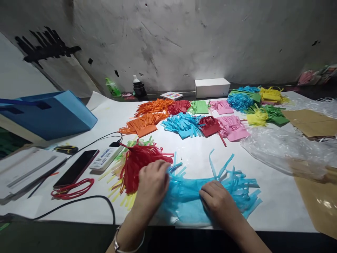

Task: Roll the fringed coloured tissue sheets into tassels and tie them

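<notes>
A sheet of light blue tissue paper (185, 202), cut into fringe at both ends, lies flat before me at the table's front edge. My left hand (154, 181) is closed, its fingers bent over the left fringe; the fingertips are partly hidden. On the right half, my right hand (218, 200) has its fingers curled together on the paper. Loose blue strips stick out beyond both hands. Just left of my left hand lies a dark red tissue tassel (134, 167), on top of yellow and green fringe (129, 200).
Folded fringe bundles in several colours, such as orange (143, 124) and pink (233, 127), lie farther back. At left are a phone (76, 168), a red cord (72, 188), a power bank (106, 157) and a blue box (52, 114). Clear plastic (284, 151) and brown paper (316, 200) lie right.
</notes>
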A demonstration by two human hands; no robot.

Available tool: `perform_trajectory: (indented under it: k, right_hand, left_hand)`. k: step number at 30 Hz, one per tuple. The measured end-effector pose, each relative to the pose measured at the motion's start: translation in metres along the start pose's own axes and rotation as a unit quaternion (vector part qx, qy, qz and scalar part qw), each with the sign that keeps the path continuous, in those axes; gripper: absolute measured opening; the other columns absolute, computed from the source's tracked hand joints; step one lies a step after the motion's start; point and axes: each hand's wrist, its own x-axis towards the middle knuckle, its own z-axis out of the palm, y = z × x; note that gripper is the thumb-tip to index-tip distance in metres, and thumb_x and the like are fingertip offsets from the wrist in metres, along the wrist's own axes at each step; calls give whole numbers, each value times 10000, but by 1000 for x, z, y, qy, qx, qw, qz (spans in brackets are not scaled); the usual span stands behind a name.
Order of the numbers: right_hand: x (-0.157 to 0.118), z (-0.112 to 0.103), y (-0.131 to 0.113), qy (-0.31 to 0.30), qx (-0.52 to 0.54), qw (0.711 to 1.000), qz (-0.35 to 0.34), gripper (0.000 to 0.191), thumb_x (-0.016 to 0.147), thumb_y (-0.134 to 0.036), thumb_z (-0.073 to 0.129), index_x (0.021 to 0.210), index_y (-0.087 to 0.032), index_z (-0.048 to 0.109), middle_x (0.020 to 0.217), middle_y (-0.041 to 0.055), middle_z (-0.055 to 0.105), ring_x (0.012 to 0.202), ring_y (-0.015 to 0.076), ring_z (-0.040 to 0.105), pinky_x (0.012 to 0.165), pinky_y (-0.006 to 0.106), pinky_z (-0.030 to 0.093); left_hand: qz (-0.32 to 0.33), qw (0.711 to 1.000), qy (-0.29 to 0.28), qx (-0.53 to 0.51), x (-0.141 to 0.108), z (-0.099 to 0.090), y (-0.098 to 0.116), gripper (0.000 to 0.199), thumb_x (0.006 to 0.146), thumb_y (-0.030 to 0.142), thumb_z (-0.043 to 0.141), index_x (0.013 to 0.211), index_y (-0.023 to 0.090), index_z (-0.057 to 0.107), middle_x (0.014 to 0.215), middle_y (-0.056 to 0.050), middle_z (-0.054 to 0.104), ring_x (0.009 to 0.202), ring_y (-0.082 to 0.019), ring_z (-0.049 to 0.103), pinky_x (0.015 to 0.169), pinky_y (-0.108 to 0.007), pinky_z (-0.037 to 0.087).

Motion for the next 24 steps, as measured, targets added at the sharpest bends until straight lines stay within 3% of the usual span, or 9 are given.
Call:
perform_trajectory:
  k: [3,6,10,12,16,20,24]
  right_hand:
    - [-1,-3,-3,22,17,999,22,192,914,-35,508,885,-154,656,822,58,642,790,197,582,764,315,447]
    - [-1,-6,-5,7,46,999,23,151,919,-99,548,1019,-148,649,914,73,655,842,205,589,792,323,459]
    - [-5,-6,-4,13,1,1000,-27,192,963,-90,474,974,-149,657,873,71,659,821,217,564,855,386,443]
    - [-10,-6,-1,16,-26,999,-43,258,983,-77,420,938,-147,665,845,70,652,816,218,551,879,395,430]
    - [-23,-12,5,-13,-22,999,-46,297,1016,-99,369,1043,-140,662,892,67,659,877,217,556,943,389,393]
    - [-23,-11,10,7,-5,1000,21,279,1036,-173,403,891,-193,641,873,34,651,902,207,565,948,398,350]
    - [-10,1,16,-36,-93,990,102,241,971,-185,516,745,-204,596,775,27,611,792,217,541,876,418,344]
  left_hand:
    - [178,981,17,-76,-13,23,22,290,837,197,701,1116,246,640,1134,-61,689,1040,-283,603,907,-440,396]
    - [229,969,61,-74,-22,52,40,44,898,194,677,898,224,645,925,-3,702,893,-220,603,912,-425,354]
    - [214,964,104,-118,-30,67,40,128,966,170,584,877,221,660,829,13,686,853,-189,576,958,-429,312]
    - [222,961,103,-132,-35,65,34,134,973,174,577,904,237,673,834,18,694,862,-189,573,977,-435,289]
    - [232,961,76,-128,-46,58,26,99,954,238,631,1037,272,673,930,24,728,896,-210,579,968,-439,259]
    - [173,968,69,-167,-51,56,24,116,988,238,561,957,257,671,955,20,727,910,-219,580,926,-429,275]
    - [61,989,4,-136,-44,52,29,216,977,157,500,847,193,669,931,-32,707,928,-249,593,919,-472,315]
